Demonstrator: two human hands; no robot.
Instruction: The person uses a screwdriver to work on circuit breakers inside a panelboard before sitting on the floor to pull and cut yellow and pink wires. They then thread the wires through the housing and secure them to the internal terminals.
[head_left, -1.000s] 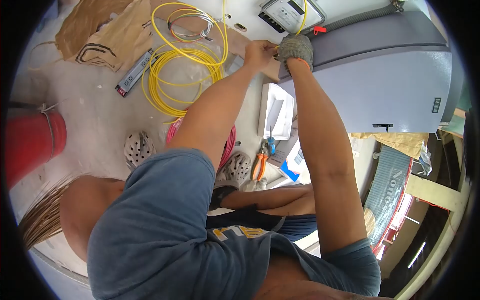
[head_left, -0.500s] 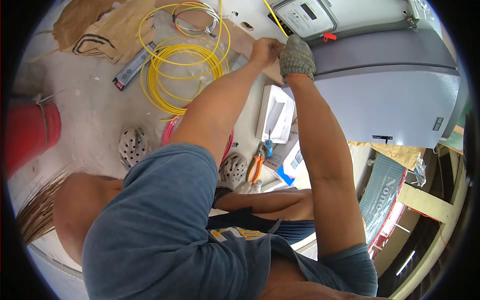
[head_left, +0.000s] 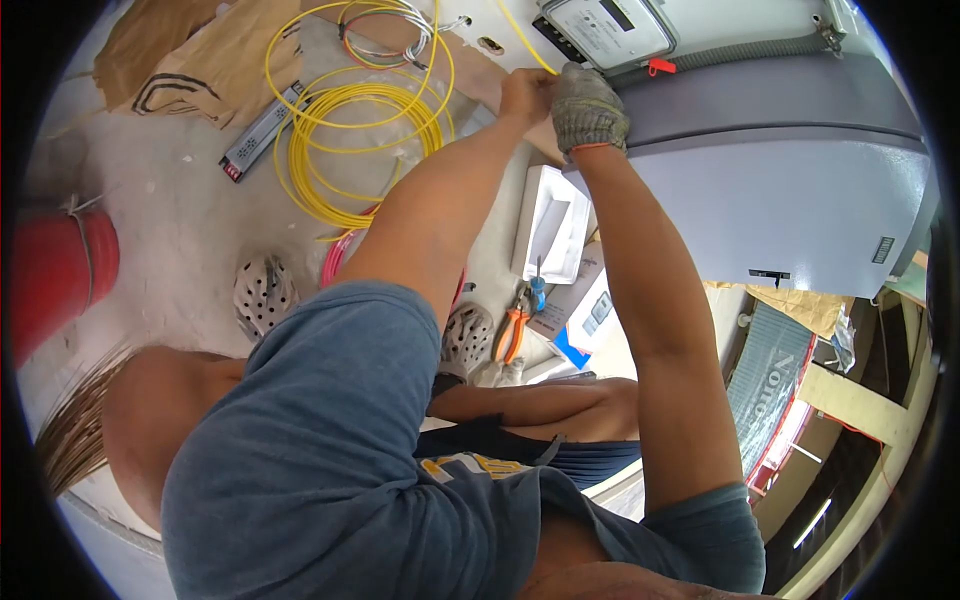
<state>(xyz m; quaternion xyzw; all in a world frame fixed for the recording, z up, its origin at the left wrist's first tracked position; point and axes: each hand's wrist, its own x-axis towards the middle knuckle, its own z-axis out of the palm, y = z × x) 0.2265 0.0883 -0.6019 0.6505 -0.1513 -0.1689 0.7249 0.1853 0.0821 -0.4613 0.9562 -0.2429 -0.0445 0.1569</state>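
Well, in the head view the bare left hand [head_left: 527, 97] and gloved right hand [head_left: 589, 108] come close together where the yellow cable [head_left: 527, 40] runs down to them, near the meter [head_left: 610, 32]. Left fingers curl inward (the glove hides the right ones); whether either hand pinches the cable, I cannot tell.

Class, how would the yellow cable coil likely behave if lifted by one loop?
The yellow cable coil would probably be springy, not limp, as its loops form smooth, round curves. It may splay or tangle, since some loops stray outside the main bundle.
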